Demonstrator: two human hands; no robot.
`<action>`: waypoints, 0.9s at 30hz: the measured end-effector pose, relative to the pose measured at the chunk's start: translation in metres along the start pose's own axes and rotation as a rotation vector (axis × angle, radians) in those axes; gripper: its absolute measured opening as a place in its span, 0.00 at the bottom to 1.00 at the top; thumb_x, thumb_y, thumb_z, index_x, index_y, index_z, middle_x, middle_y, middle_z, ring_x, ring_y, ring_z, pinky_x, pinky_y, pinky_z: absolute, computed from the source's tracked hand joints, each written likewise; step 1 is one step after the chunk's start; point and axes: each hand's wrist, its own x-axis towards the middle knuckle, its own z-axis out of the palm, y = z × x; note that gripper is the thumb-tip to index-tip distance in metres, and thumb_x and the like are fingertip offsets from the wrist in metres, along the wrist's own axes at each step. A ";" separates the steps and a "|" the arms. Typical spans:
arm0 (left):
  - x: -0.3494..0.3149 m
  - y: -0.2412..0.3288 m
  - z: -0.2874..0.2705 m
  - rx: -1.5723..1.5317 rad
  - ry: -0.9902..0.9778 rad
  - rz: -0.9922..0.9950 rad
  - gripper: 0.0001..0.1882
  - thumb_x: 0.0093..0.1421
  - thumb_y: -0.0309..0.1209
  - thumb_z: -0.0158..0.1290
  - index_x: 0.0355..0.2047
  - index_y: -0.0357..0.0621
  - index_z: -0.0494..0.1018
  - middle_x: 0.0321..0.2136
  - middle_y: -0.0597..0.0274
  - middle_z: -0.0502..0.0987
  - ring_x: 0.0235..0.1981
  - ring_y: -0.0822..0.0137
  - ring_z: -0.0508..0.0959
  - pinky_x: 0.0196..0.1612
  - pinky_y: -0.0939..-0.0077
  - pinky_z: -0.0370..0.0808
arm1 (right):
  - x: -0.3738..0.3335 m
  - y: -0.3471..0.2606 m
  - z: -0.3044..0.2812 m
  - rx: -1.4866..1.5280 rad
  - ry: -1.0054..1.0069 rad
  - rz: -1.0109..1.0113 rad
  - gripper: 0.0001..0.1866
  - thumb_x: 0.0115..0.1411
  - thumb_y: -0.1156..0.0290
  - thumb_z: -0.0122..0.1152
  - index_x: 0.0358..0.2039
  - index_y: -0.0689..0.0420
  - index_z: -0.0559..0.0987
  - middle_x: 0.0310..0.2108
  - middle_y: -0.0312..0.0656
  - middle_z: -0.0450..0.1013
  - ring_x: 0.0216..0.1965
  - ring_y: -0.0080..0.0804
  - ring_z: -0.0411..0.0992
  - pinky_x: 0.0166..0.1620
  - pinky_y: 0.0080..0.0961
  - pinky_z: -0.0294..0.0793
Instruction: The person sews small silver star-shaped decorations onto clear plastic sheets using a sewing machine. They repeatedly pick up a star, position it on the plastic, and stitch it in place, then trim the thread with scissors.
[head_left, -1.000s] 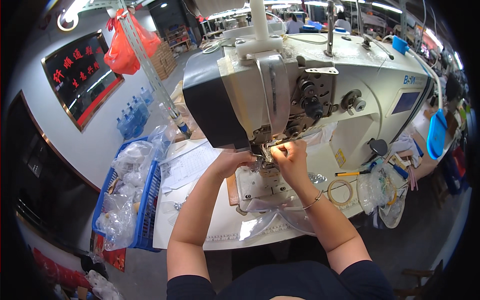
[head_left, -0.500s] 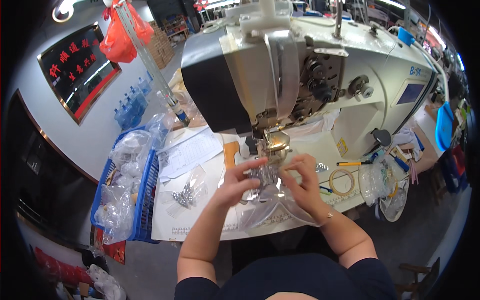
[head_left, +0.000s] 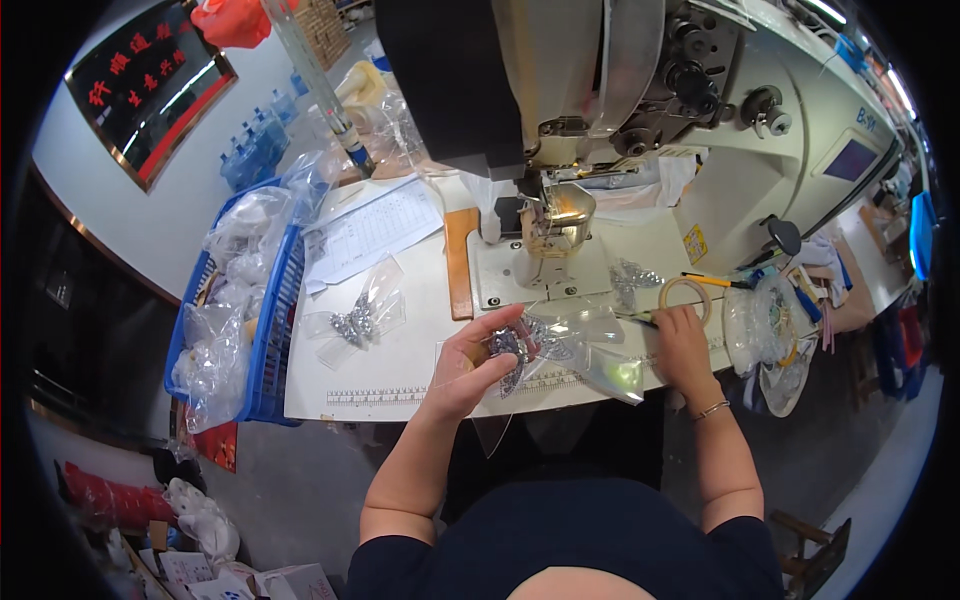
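My left hand [head_left: 470, 365] is closed on a clear plastic piece [head_left: 575, 350] with a glittery silver bow-shaped ornament, pinched between thumb and fingers above the table's front edge. The clear sheet spreads to the right. My right hand [head_left: 683, 348] rests on the table beside a tan tape roll [head_left: 706, 300], its fingers bent together; whatever they grip is hidden. By those fingertips lies a slim dark tool [head_left: 645, 318], its kind unclear. Another clear piece with a silver bow ornament [head_left: 355, 322] lies to the left, and a third glittery piece [head_left: 632, 278] beyond my right hand.
A sewing machine [head_left: 560, 215] stands ahead, with a brown wooden strip [head_left: 460, 265] by its plate. On the left are a printed sheet [head_left: 370, 230] and a blue basket [head_left: 275, 345] of plastic bags. An orange pen [head_left: 712, 280] and plastic bundles [head_left: 755, 330] lie to the right.
My right hand has let go of the plastic piece and moved right to the tape roll. My left hand still holds the piece. The view has tilted lower.
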 end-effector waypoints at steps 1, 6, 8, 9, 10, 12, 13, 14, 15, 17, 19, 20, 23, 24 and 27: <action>-0.002 0.002 0.000 0.009 0.002 0.002 0.28 0.53 0.23 0.51 0.56 0.32 0.61 0.41 0.57 0.72 0.44 0.67 0.73 0.51 0.72 0.67 | 0.001 0.004 0.000 -0.015 0.036 0.032 0.14 0.45 0.78 0.56 0.36 0.60 0.73 0.36 0.43 0.69 0.43 0.45 0.65 0.44 0.37 0.65; -0.008 0.008 -0.003 0.038 -0.008 -0.023 0.28 0.53 0.23 0.51 0.55 0.32 0.62 0.41 0.56 0.72 0.43 0.67 0.73 0.50 0.73 0.67 | 0.008 0.024 -0.012 0.486 0.298 0.619 0.12 0.55 0.78 0.49 0.41 0.63 0.73 0.39 0.48 0.71 0.39 0.42 0.71 0.42 0.32 0.69; -0.009 0.009 -0.003 0.045 -0.030 -0.054 0.28 0.52 0.24 0.51 0.55 0.31 0.62 0.42 0.56 0.72 0.43 0.67 0.73 0.50 0.74 0.67 | 0.010 0.008 -0.020 0.672 0.337 0.429 0.14 0.57 0.77 0.49 0.44 0.63 0.73 0.39 0.47 0.72 0.39 0.37 0.71 0.43 0.27 0.68; -0.008 0.009 -0.003 0.045 -0.054 -0.076 0.28 0.52 0.24 0.51 0.55 0.31 0.62 0.43 0.55 0.72 0.44 0.67 0.73 0.50 0.73 0.67 | 0.011 -0.008 -0.029 0.760 0.357 0.337 0.15 0.58 0.77 0.48 0.46 0.63 0.73 0.39 0.46 0.73 0.39 0.34 0.71 0.43 0.25 0.68; -0.008 0.009 -0.002 0.044 -0.079 -0.103 0.29 0.52 0.24 0.51 0.55 0.31 0.62 0.43 0.55 0.72 0.44 0.67 0.73 0.50 0.73 0.68 | 0.013 -0.031 -0.041 0.919 0.199 0.246 0.18 0.55 0.78 0.50 0.48 0.60 0.74 0.36 0.44 0.73 0.37 0.30 0.71 0.42 0.22 0.68; -0.012 0.010 -0.003 0.074 -0.091 -0.104 0.29 0.51 0.25 0.51 0.55 0.30 0.62 0.44 0.54 0.72 0.44 0.67 0.73 0.50 0.74 0.68 | 0.028 -0.067 -0.066 0.822 -0.098 -0.015 0.19 0.50 0.73 0.59 0.45 0.55 0.77 0.25 0.41 0.69 0.27 0.29 0.67 0.33 0.22 0.66; -0.010 0.011 -0.001 0.083 -0.115 -0.106 0.29 0.51 0.25 0.51 0.55 0.30 0.62 0.44 0.54 0.72 0.44 0.67 0.73 0.50 0.74 0.68 | 0.030 -0.078 -0.066 0.777 -0.044 -0.130 0.19 0.50 0.68 0.63 0.44 0.52 0.78 0.21 0.39 0.65 0.22 0.31 0.65 0.28 0.24 0.65; -0.009 0.012 0.000 0.068 -0.132 -0.123 0.29 0.51 0.25 0.52 0.55 0.30 0.62 0.44 0.54 0.72 0.44 0.66 0.73 0.50 0.72 0.68 | 0.032 -0.084 -0.068 0.732 -0.056 -0.158 0.19 0.49 0.69 0.63 0.44 0.53 0.78 0.20 0.38 0.65 0.21 0.31 0.64 0.27 0.24 0.64; -0.010 0.014 0.001 0.056 -0.140 -0.138 0.30 0.51 0.25 0.54 0.54 0.30 0.62 0.44 0.53 0.72 0.45 0.64 0.73 0.51 0.70 0.68 | 0.036 -0.089 -0.070 0.693 -0.072 -0.192 0.19 0.48 0.69 0.64 0.43 0.53 0.79 0.19 0.38 0.64 0.20 0.31 0.63 0.26 0.25 0.63; -0.012 0.016 0.003 0.038 -0.154 -0.166 0.30 0.50 0.25 0.55 0.54 0.29 0.62 0.43 0.53 0.72 0.45 0.63 0.73 0.51 0.69 0.68 | 0.040 -0.091 -0.069 0.598 -0.061 -0.251 0.19 0.48 0.63 0.65 0.43 0.48 0.79 0.18 0.37 0.63 0.19 0.33 0.65 0.24 0.27 0.65; -0.014 0.020 0.004 0.028 -0.156 -0.185 0.30 0.50 0.26 0.55 0.54 0.29 0.62 0.44 0.53 0.72 0.45 0.63 0.73 0.52 0.69 0.68 | 0.043 -0.091 -0.069 0.569 -0.062 -0.287 0.18 0.48 0.62 0.65 0.42 0.47 0.79 0.18 0.36 0.63 0.19 0.32 0.65 0.23 0.27 0.64; -0.015 0.020 0.002 0.031 -0.154 -0.182 0.30 0.50 0.26 0.55 0.54 0.29 0.62 0.44 0.52 0.72 0.45 0.63 0.73 0.52 0.69 0.68 | 0.044 -0.092 -0.069 0.553 -0.063 -0.304 0.18 0.48 0.62 0.65 0.42 0.46 0.80 0.18 0.36 0.62 0.19 0.32 0.65 0.23 0.27 0.64; -0.016 0.018 0.001 0.039 -0.149 -0.185 0.30 0.50 0.26 0.55 0.54 0.29 0.62 0.43 0.52 0.72 0.44 0.65 0.73 0.51 0.71 0.68 | 0.048 -0.095 -0.069 0.523 -0.052 -0.368 0.17 0.48 0.62 0.65 0.40 0.46 0.80 0.17 0.36 0.62 0.19 0.32 0.64 0.23 0.27 0.63; -0.017 0.019 0.001 0.042 -0.143 -0.188 0.30 0.49 0.25 0.53 0.54 0.29 0.63 0.42 0.53 0.73 0.43 0.66 0.74 0.50 0.73 0.69 | 0.049 -0.095 -0.069 0.527 -0.052 -0.382 0.16 0.47 0.62 0.65 0.40 0.46 0.80 0.17 0.35 0.62 0.19 0.32 0.64 0.23 0.27 0.63; -0.017 0.019 0.000 0.036 -0.156 -0.197 0.30 0.49 0.27 0.54 0.53 0.28 0.63 0.44 0.52 0.72 0.45 0.65 0.73 0.50 0.72 0.68 | 0.052 -0.094 -0.070 0.548 -0.056 -0.410 0.15 0.47 0.62 0.65 0.39 0.46 0.80 0.17 0.35 0.62 0.19 0.33 0.64 0.23 0.28 0.63</action>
